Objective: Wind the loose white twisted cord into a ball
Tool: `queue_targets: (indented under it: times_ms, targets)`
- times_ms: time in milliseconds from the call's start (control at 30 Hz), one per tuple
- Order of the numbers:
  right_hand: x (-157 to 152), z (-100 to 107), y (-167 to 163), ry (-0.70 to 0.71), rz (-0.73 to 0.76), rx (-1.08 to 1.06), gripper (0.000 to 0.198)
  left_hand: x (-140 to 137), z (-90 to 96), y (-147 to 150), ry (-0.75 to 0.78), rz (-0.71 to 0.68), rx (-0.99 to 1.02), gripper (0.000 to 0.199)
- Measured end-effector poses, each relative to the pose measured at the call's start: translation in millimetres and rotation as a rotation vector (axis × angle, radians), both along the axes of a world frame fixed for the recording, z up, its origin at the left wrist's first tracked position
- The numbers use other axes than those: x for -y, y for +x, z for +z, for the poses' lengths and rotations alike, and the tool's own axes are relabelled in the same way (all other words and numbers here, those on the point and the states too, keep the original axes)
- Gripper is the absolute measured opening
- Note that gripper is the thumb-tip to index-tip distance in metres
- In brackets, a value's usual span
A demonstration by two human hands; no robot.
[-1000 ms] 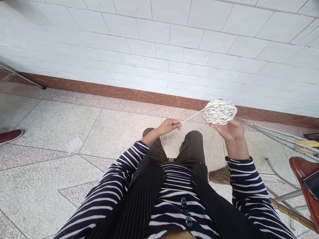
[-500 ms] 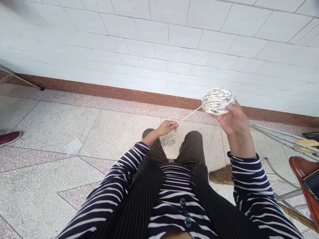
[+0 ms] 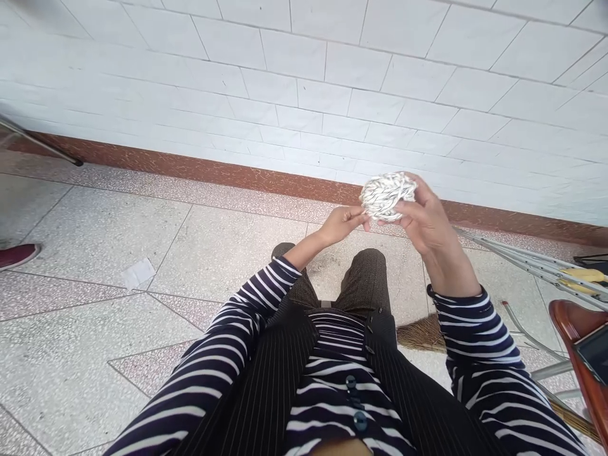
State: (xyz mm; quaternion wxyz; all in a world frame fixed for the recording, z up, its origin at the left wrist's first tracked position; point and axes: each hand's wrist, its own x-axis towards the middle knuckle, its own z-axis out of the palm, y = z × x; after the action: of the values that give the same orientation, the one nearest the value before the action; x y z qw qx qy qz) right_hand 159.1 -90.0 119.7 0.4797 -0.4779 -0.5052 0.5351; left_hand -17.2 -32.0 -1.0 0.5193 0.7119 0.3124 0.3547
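A ball of white cord with dark flecks [image 3: 387, 195] is held up in front of my knees. My right hand [image 3: 425, 218] grips it from the right, thumb on the near side and fingers behind. At the ball's left edge my left hand [image 3: 345, 224] pinches the cord between thumb and fingers, close against the ball. The pinched cord itself is mostly hidden by those fingers. Below my left hand a pale, blurred bit shows between my knees, too faint to make out.
A white tiled wall [image 3: 308, 95] stands ahead. On the right are crutches [image 3: 517, 250], a broom head [image 3: 422, 334] and a brown chair [image 3: 567, 316] with a phone-like dark object [image 3: 593, 354]. A white paper [image 3: 139, 273] and someone's red shoe [image 3: 19, 256] are at left.
The two hands have come together. My right hand brought the cord ball left, and my left hand rose rightward to it, so the taut cord stretch between them is gone.
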Motion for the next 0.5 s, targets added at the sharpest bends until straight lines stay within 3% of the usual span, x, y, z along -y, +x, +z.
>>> queue_targets:
  times_ms: [100,233,500]
  targets:
    - [-4,17,9,0.131,-0.068,0.014,0.066,-3,2.0,-13,-0.020,-0.043,0.044,0.037]
    - [-3,37,12,0.296,-0.187,-0.125,0.061,-4,-7.5,-28,-0.064,-0.088,-0.015,0.038]
    - [-5,69,19,0.605,-0.291,-0.193,0.045,-10,-16.8,-39,0.008,-0.034,-0.170,0.033]
